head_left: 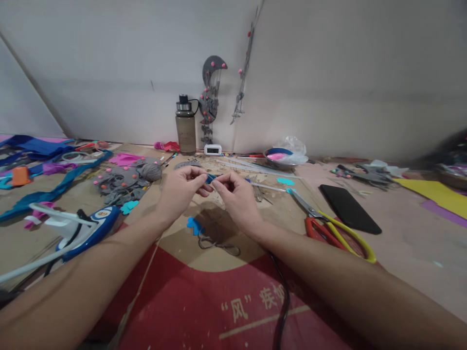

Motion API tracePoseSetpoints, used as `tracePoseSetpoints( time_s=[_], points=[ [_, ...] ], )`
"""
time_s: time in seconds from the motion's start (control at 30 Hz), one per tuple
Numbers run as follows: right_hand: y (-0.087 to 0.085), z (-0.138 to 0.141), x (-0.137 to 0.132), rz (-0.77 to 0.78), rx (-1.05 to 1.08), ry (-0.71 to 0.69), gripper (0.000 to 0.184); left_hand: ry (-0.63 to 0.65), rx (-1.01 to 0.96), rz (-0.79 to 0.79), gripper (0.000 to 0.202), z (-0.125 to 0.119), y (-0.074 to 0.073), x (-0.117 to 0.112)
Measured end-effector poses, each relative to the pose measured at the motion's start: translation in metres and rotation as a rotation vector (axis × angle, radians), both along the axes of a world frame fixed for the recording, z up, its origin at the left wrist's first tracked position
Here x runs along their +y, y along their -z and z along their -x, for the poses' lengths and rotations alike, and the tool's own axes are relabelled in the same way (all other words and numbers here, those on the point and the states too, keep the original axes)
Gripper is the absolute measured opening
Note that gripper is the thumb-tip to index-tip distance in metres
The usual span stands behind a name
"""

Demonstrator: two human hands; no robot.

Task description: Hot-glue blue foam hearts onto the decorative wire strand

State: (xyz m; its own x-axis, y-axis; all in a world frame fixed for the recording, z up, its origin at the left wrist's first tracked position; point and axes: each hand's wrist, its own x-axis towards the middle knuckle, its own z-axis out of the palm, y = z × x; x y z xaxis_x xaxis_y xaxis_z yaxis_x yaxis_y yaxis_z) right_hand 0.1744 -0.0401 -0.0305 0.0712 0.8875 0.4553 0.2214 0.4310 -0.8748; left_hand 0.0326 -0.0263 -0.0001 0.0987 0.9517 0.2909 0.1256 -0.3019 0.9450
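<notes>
My left hand [181,190] and my right hand [236,195] meet above the middle of the table, fingers pinched together on a small blue felt piece [210,178] held between them. Below the hands, on the brown cardboard, lies another blue felt cutout [194,225] with a grey cord [219,244] beside it. Both forearms reach in from the bottom edge.
Red- and yellow-handled scissors [330,228] and a black phone [349,208] lie to the right. A blue and white iron [85,228], grey felt scraps [120,184] and blue strips sit left. A bottle [186,127], a small clock [212,149] and a bowl [279,156] stand at the back wall.
</notes>
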Motion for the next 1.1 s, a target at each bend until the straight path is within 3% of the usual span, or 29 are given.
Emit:
tracePoseSetpoints(
  time_s=[0.53,1.1],
  points=[
    [0.0,0.001,0.004,0.136,0.11,-0.003,0.02,0.105,-0.084,0.033,0.016,0.003,0.008,0.008],
    [0.0,0.001,0.007,0.249,0.305,-0.115,0.022,0.163,-0.106,0.089,0.018,0.004,0.008,0.009]
  ],
)
